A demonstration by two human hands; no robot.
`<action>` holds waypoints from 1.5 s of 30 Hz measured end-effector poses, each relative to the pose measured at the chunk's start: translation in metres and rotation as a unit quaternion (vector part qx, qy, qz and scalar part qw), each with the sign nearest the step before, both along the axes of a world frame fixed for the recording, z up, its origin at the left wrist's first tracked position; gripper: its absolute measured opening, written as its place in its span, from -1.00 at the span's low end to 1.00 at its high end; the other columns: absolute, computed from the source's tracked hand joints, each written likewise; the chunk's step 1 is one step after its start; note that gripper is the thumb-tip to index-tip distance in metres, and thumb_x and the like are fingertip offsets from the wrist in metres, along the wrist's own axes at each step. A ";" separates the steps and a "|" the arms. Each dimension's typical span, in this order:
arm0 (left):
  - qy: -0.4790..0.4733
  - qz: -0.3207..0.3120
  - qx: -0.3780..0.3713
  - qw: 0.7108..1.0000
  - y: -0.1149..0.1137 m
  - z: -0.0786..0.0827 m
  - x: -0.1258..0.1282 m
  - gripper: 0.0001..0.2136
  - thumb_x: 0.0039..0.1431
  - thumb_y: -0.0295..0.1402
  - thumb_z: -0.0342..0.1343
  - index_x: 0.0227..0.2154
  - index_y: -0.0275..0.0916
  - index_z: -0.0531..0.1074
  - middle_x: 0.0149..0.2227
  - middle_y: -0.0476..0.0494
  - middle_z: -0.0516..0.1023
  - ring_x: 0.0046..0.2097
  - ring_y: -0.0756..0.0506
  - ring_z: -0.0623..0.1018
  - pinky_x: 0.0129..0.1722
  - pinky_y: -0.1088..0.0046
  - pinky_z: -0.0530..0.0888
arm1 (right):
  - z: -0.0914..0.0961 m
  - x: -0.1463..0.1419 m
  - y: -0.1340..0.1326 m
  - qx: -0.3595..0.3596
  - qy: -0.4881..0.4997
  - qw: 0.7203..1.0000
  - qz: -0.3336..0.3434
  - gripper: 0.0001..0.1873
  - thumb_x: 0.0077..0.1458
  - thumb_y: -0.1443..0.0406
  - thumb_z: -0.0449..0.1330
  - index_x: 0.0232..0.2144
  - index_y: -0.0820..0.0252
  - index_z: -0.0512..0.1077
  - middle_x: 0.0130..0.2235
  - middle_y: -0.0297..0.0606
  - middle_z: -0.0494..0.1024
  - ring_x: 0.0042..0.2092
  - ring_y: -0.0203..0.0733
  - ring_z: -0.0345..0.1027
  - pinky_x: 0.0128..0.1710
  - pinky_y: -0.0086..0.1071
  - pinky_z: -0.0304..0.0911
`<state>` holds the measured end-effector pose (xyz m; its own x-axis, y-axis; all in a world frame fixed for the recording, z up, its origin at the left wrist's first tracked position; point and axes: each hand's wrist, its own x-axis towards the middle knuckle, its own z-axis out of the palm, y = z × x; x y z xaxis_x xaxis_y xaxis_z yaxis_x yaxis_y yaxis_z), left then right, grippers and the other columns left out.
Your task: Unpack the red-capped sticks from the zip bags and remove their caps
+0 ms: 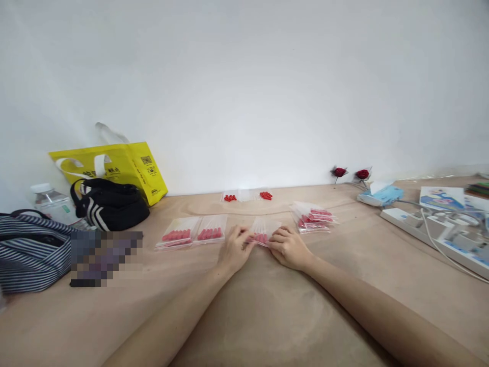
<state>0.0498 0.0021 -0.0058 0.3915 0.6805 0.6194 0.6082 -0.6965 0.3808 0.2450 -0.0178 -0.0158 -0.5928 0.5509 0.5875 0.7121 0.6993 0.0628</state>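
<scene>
Both hands grip the near edge of a small clear zip bag (261,228) with several red pieces inside. At its left corner, my left hand (236,248) is closed with fingertips pinched on the plastic. My right hand (289,246) pinches the other corner, fingers curled. Left of my hands lie two flat zip bags, one bag of red pieces (178,234) and a second bag of red pieces (210,233). To the right sits a pile of filled zip bags (314,218). What exactly the red pieces are is too small to tell.
By the wall lie two loose clusters of red pieces (230,198). At left stand a yellow bag (141,171), a black pouch (114,206), a bottle (53,204) and a striped bag (34,255). At right are a tissue pack (382,194), artificial roses (362,174) and a power strip (439,237).
</scene>
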 end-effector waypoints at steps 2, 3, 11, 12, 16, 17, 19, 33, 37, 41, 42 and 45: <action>-0.067 0.105 -0.076 0.989 -0.007 0.002 -0.003 -0.86 -0.07 -0.38 0.16 -0.42 -0.25 0.34 -0.46 -0.03 0.37 -0.33 -0.08 0.43 -0.28 0.34 0.38 | -0.001 -0.002 0.002 0.020 -0.002 0.999 -0.030 -0.83 0.03 0.39 0.03 -0.43 0.14 0.43 -0.44 -0.31 0.47 -0.30 -0.25 0.22 -0.17 -0.29 -0.02; -0.111 0.131 -0.145 0.974 -0.009 0.003 -0.003 -0.80 -0.09 -0.36 0.18 -0.39 -0.25 0.30 -0.54 0.03 0.33 -0.42 -0.06 0.43 -0.35 0.37 0.39 | -0.002 -0.002 0.002 0.027 0.005 0.998 -0.049 -0.83 0.02 0.38 0.03 -0.46 0.15 0.42 -0.47 -0.31 0.46 -0.32 -0.25 0.22 -0.19 -0.30 -0.03; -0.329 0.081 -0.480 0.809 -0.008 0.013 0.010 -0.39 0.07 -0.22 0.06 0.03 -0.30 -0.19 -0.51 -0.03 0.42 -0.46 -0.01 0.52 -0.41 0.44 0.47 | -0.004 -0.003 -0.003 0.047 0.084 0.990 -0.102 -0.84 -0.02 0.39 0.05 -0.54 0.17 0.41 -0.53 -0.30 0.45 -0.37 -0.25 0.22 -0.19 -0.29 -0.05; -0.336 0.073 -0.487 0.803 -0.008 0.013 0.010 -0.40 0.08 -0.26 0.06 0.04 -0.32 -0.19 -0.48 -0.07 0.43 -0.41 -0.02 0.53 -0.37 0.44 0.48 | -0.004 -0.004 -0.003 0.035 0.097 0.989 -0.106 -0.84 -0.02 0.39 0.05 -0.54 0.16 0.41 -0.53 -0.30 0.46 -0.38 -0.25 0.23 -0.19 -0.29 -0.05; -0.337 0.050 -0.485 0.805 -0.007 0.008 0.009 -0.51 0.05 -0.30 0.09 -0.02 -0.33 0.00 -0.40 -0.17 0.43 -0.37 -0.04 0.52 -0.32 0.38 0.49 | -0.005 -0.005 -0.003 -0.053 0.228 0.961 -0.147 -0.84 -0.04 0.33 0.06 -0.58 0.16 0.40 -0.53 -0.31 0.48 -0.40 -0.25 0.29 -0.25 -0.31 0.03; -0.338 0.051 -0.479 0.809 -0.007 0.005 0.008 -0.50 0.00 -0.30 0.13 -0.04 -0.30 0.06 -0.37 -0.16 0.41 -0.37 -0.03 0.51 -0.31 0.36 0.48 | -0.006 -0.005 -0.002 -0.085 0.271 0.947 -0.152 -0.82 -0.03 0.31 0.05 -0.58 0.16 0.40 -0.53 -0.31 0.48 -0.42 -0.26 0.29 -0.30 -0.34 0.07; -0.314 0.055 -0.418 0.851 -0.005 0.001 0.006 -0.47 -0.14 -0.32 0.24 -0.08 -0.23 0.17 -0.31 -0.12 0.37 -0.33 -0.04 0.48 -0.28 0.34 0.47 | -0.008 -0.003 0.002 -0.153 0.347 0.914 -0.143 -0.79 -0.02 0.26 0.04 -0.58 0.18 0.40 -0.54 -0.31 0.48 -0.49 -0.29 0.28 -0.43 -0.41 0.11; 0.054 -0.089 0.015 0.994 0.010 -0.004 -0.014 -0.83 0.12 -0.41 -0.02 -0.36 -0.18 0.49 -0.32 -0.07 0.50 -0.28 -0.02 0.47 -0.25 0.46 0.41 | -0.004 -0.001 0.003 -0.155 0.215 0.957 -0.117 -0.79 -0.05 0.28 0.11 -0.29 0.14 0.41 -0.28 -0.24 0.49 -0.22 -0.14 0.30 -0.20 -0.24 0.12; 0.028 -0.084 -0.009 0.996 0.007 -0.002 -0.011 -0.86 0.07 -0.44 0.02 -0.47 -0.21 0.49 -0.43 -0.06 0.48 -0.34 -0.01 0.46 -0.31 0.48 0.40 | 0.003 -0.007 -0.008 -0.046 0.101 0.992 -0.064 -0.68 -0.05 0.26 0.15 -0.17 0.05 0.37 -0.14 -0.22 0.42 -0.09 -0.11 0.20 -0.03 -0.12 -0.10; 0.027 -0.081 -0.017 0.996 0.000 -0.001 -0.006 -0.88 0.02 -0.44 0.06 -0.55 -0.22 0.47 -0.49 -0.06 0.45 -0.37 -0.02 0.43 -0.36 0.48 0.39 | 0.002 -0.010 -0.007 -0.015 0.083 0.995 -0.046 -0.85 0.03 0.33 0.08 -0.36 0.05 0.44 -0.28 -0.30 0.47 -0.17 -0.20 0.21 -0.04 -0.17 -0.13; 0.027 -0.080 -0.019 0.996 -0.001 0.000 -0.005 -0.88 0.02 -0.44 0.07 -0.56 -0.22 0.47 -0.50 -0.05 0.45 -0.38 -0.02 0.43 -0.37 0.48 0.39 | 0.001 -0.011 -0.005 -0.014 0.083 0.995 -0.045 -0.85 0.04 0.35 0.08 -0.40 0.06 0.45 -0.32 -0.31 0.47 -0.19 -0.22 0.21 -0.05 -0.18 -0.13; 0.028 -0.087 -0.025 0.995 -0.005 0.001 -0.003 -0.90 0.01 -0.43 0.08 -0.53 -0.21 0.48 -0.46 -0.07 0.47 -0.35 -0.03 0.44 -0.32 0.45 0.40 | 0.000 -0.011 -0.002 -0.022 0.088 0.995 -0.042 -0.83 0.03 0.38 0.08 -0.43 0.05 0.45 -0.38 -0.35 0.48 -0.23 -0.25 0.21 -0.06 -0.20 -0.15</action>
